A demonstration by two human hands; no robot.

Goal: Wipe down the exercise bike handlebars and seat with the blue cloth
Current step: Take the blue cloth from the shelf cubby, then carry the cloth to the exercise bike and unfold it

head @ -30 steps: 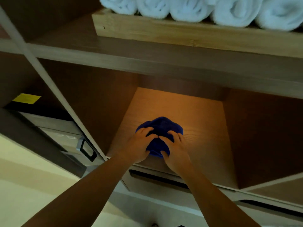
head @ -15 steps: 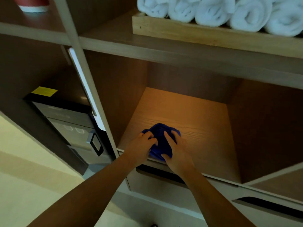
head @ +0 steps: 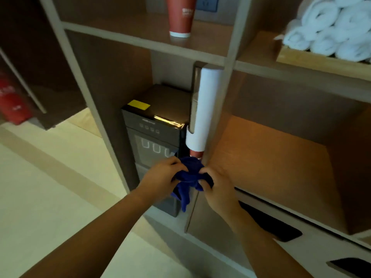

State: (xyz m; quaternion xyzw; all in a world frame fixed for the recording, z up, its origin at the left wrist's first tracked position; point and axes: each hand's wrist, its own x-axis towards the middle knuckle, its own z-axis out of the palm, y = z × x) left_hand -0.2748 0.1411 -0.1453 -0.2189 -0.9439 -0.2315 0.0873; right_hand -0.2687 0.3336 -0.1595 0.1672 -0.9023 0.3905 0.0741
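Observation:
The blue cloth (head: 189, 173) is bunched up in the air in front of the shelving unit, with a loose end hanging down. My left hand (head: 160, 177) grips its left side and my right hand (head: 217, 185) grips its right side. Both hands hold it just outside the lit wooden shelf compartment (head: 271, 163). No exercise bike is in view.
A black water dispenser (head: 154, 137) stands in the bay behind my hands, with a white cup dispenser tube (head: 204, 109) mounted beside it. A red paper cup (head: 180, 17) sits on the shelf above. Rolled white towels (head: 337, 29) fill a wooden tray upper right. A red extinguisher (head: 11, 101) stands far left.
Both hands lifted the blue cloth off the lit shelf and pulled it out toward me. The view swung left, so the water dispenser and floor now show.

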